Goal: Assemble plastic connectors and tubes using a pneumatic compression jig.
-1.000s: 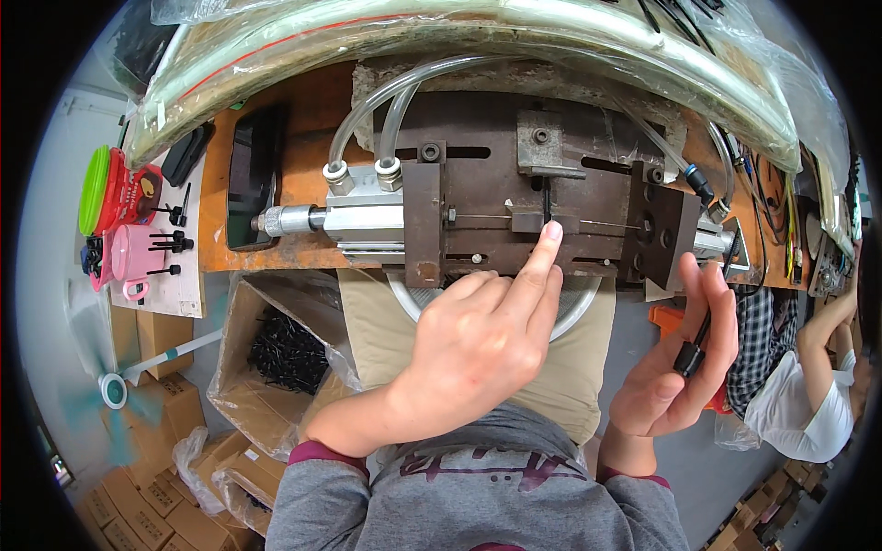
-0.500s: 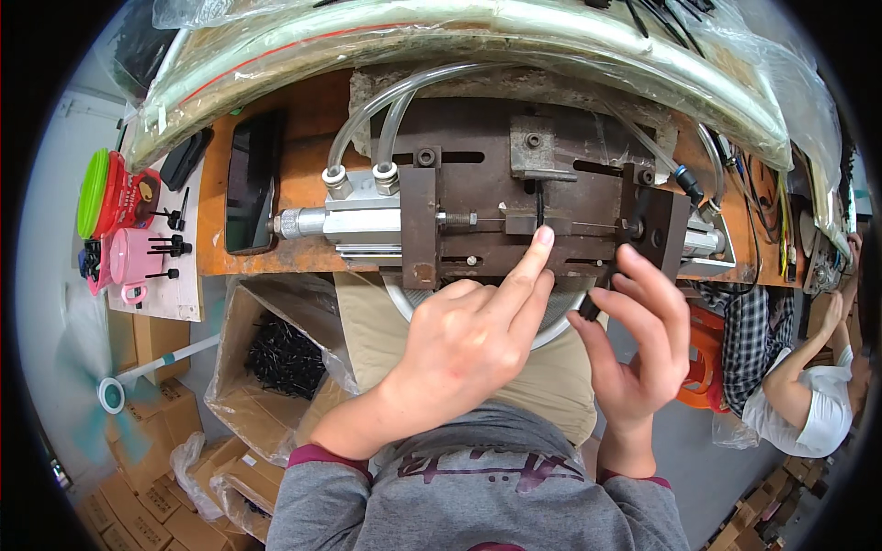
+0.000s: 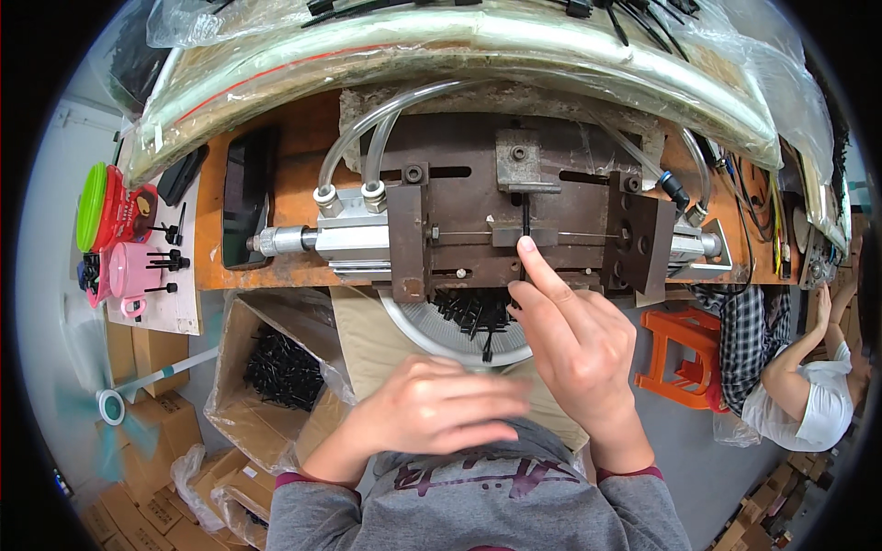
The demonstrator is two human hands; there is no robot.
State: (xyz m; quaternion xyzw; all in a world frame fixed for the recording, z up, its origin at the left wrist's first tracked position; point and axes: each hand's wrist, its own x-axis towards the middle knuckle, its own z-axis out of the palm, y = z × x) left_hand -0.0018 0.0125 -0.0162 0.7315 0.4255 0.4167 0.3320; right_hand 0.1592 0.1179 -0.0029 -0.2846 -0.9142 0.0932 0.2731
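Observation:
In a slot of the small dark metal block (image 3: 508,236), midway on the machine, stands a thin black rod (image 3: 525,213). My right hand (image 3: 586,342) is at the block, its index fingertip pressed over the rod. The thumb is bent in close below, around the rod's near end, which my fingers mostly hide. My left hand (image 3: 441,404) is over my lap, away from the machine. Its fingers are stretched out to the right, smeared by motion, with nothing seen in them. Beneath the machine, a white round basket (image 3: 401,323) contains several black plastic pieces (image 3: 473,310).
Air cylinders (image 3: 354,246) with clear hoses (image 3: 390,106) flank the brown metal plate (image 3: 459,129). A phone (image 3: 248,197) lies at left, beside a pink cup (image 3: 135,268). A carton (image 3: 266,321) of black pieces stands lower left. An orange stool (image 3: 680,354) and a seated person (image 3: 813,395) are at right.
My left hand has withdrawn from the block toward my lap. My right hand has moved left with its black piece to the block. The left cylinder's threaded tip has drawn back.

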